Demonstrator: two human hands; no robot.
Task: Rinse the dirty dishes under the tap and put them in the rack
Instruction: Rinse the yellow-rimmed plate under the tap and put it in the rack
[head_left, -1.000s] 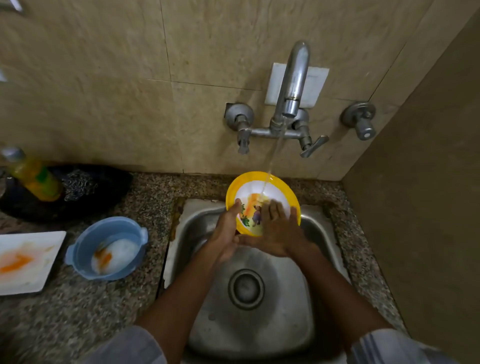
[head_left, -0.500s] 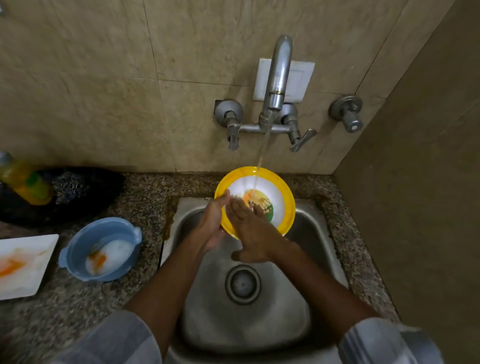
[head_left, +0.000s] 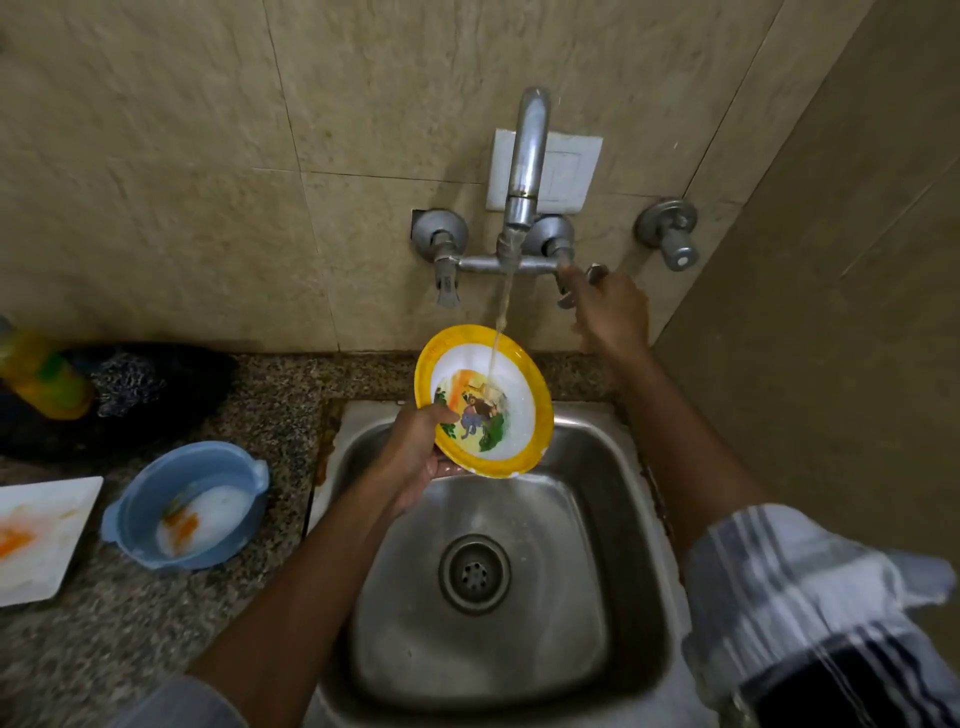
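Note:
A yellow-rimmed plate (head_left: 511, 358) with a cartoon picture is tilted over the back of the steel sink (head_left: 613, 519), and water from the tap (head_left: 527, 161) runs onto its face. My left hand (head_left: 415, 457) grips the plate's lower left rim. My right hand (head_left: 608, 312) is up at the wall, its fingers closed around the tap's right lever handle (head_left: 597, 273). A blue bowl (head_left: 156, 499) with foam and orange smears sits on the counter to the left. A white square plate (head_left: 47, 540) with orange stains lies at the left edge.
A yellow-green soap bottle (head_left: 41, 379) and a dark scrubber (head_left: 130, 384) rest in a black tray at the back left. A second valve (head_left: 670, 234) sticks out of the wall at right. A brown side wall (head_left: 831, 312) closes in the right.
My right hand left the plate's face and rose to the tap's right handle. My left hand still holds the plate, whose face now shows fully under the stream.

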